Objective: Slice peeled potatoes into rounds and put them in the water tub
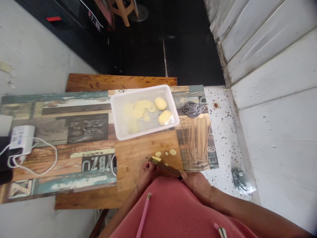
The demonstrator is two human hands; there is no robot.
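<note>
My right hand (195, 183) is wrapped around the dark handle of a knife (167, 168), whose broad blade points left over a wooden cutting board (146, 148). Beside the blade's far end is my left hand (147, 172), fingers bent and pressed together; whatever they grip is hidden. A potato slice (156, 158) lies against the blade. Other thin slices, among them one potato slice (172, 152), rest flat on the board just beyond the knife. Behind the board, a white plastic tub (115, 115) holds water, many potato slices (140, 109) and two whole peeled potatoes (165, 117).
Thin wooden skewers (198, 138) lie spread right of the board, below a crumpled grey cloth (193, 109). At the table's left end sits a white power strip (23, 138) with a looped cable. A clear plastic bag (242, 181) lies on the speckled surface near the right wall.
</note>
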